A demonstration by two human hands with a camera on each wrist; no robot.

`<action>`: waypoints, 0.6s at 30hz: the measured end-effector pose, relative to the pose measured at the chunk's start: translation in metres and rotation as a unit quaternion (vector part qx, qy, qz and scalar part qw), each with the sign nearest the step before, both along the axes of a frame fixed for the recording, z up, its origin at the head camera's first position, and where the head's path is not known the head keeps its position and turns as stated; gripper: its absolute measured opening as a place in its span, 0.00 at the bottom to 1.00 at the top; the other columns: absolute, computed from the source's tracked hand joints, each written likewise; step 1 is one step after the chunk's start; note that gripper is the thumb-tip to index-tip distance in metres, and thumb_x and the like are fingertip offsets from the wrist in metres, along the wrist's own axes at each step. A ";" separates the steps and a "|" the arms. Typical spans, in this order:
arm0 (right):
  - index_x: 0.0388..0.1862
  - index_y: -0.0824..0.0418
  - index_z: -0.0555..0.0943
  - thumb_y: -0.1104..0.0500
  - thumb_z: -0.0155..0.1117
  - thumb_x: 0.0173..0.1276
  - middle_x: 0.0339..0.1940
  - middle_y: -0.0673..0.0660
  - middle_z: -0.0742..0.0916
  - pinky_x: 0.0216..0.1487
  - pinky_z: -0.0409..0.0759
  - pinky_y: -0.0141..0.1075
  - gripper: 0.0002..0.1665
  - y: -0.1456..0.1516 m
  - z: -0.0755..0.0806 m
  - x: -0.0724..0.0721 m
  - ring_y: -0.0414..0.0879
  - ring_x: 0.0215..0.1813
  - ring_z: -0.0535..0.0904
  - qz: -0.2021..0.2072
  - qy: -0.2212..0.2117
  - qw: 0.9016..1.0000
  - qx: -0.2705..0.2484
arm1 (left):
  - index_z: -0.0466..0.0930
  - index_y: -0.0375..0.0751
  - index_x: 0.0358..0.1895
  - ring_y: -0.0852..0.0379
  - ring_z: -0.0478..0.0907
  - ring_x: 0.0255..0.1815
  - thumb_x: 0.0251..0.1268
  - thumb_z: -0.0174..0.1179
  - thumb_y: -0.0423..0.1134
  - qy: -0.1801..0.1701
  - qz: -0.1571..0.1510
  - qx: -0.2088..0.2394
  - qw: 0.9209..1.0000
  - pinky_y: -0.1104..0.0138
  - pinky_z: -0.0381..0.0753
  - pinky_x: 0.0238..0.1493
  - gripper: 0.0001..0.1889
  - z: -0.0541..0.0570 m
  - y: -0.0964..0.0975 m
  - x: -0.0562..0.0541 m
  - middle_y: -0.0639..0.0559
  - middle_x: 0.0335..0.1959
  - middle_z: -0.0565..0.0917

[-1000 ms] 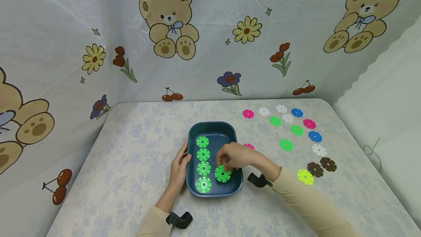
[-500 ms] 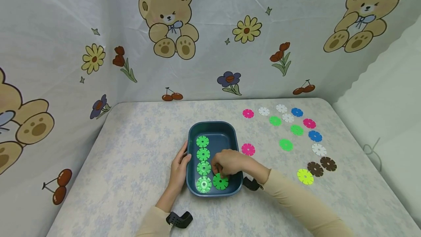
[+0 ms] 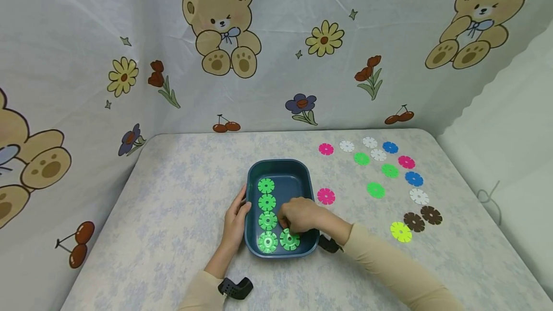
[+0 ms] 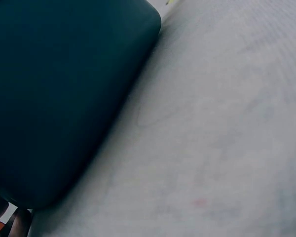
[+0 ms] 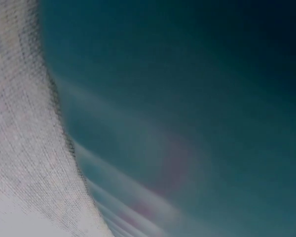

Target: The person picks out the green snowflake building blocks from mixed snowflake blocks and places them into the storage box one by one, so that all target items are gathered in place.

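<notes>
A dark blue tray [image 3: 282, 255] stands on the table; its outer wall [image 4: 64, 98] fills the left of the left wrist view. My left hand [image 3: 234, 222] holds the tray's left side, thumb by the rim and fingers along the outside. Inside, several green notched plastic discs [image 3: 267, 202] lie in a column along the left. Beside the nearest of them is another green disc [image 3: 289, 240], low at the tray floor. The curled fingers of my right hand [image 3: 301, 215] pinch that disc's far edge; the fingertips are partly hidden. The right wrist view is mostly blurred blue.
To the right of the tray lie loose discs: pink [image 3: 326, 196], green [image 3: 376, 190], blue [image 3: 414, 179], white [image 3: 419, 196], brown [image 3: 414, 222] and yellow [image 3: 401, 232]. A bear-print cloth [image 3: 268, 104] hangs behind the table [image 3: 186, 181].
My right hand has moved left and nearer with the green disc, which now sits lower, beside the column's nearest disc. A pink disc right of the tray is uncovered. The left hand stays put.
</notes>
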State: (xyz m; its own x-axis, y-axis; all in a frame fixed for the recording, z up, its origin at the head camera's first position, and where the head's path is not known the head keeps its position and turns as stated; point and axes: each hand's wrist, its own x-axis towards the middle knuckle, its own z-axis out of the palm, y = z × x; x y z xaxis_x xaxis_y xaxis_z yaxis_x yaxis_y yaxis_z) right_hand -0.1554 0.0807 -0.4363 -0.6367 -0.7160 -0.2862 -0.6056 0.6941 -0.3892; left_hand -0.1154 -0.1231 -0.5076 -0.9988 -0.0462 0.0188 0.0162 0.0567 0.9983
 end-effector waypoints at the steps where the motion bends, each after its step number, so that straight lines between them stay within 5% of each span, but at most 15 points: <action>1: 0.20 0.53 0.82 0.68 0.73 0.49 0.15 0.42 0.74 0.21 0.64 0.30 0.12 0.000 0.000 0.000 0.38 0.21 0.68 -0.001 0.005 1.000 0.000 | 0.59 0.49 0.76 0.47 0.65 0.70 0.77 0.45 0.39 0.000 0.000 0.000 1.000 0.78 0.68 0.57 0.27 0.000 0.000 0.000 0.50 0.77 0.61; 12: 0.22 0.55 0.81 0.65 0.74 0.52 0.18 0.45 0.78 0.23 0.68 0.30 0.09 0.004 0.011 0.005 0.38 0.23 0.70 -0.008 0.031 0.999 -0.019 | 0.60 0.52 0.76 0.47 0.66 0.70 0.77 0.46 0.39 -0.009 0.006 -0.002 1.000 0.78 0.68 0.57 0.26 0.001 0.001 0.000 0.52 0.76 0.63; 18: 0.31 0.60 0.84 0.66 0.73 0.56 0.24 0.46 0.82 0.30 0.76 0.31 0.06 0.034 0.035 0.000 0.37 0.27 0.76 -0.037 -0.044 0.991 -0.117 | 0.61 0.52 0.75 0.48 0.66 0.69 0.76 0.47 0.39 -0.009 0.011 -0.009 1.000 0.77 0.69 0.57 0.26 0.001 0.002 0.000 0.53 0.75 0.64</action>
State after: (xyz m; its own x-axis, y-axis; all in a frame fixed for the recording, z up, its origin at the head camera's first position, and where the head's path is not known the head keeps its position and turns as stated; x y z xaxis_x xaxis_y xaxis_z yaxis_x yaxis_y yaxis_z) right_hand -0.1556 0.1145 -0.4014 -0.6702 -0.7214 -0.1744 -0.5121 0.6196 -0.5949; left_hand -0.1152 -0.1210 -0.5062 -0.9977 -0.0675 0.0024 -0.0027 0.0748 0.9972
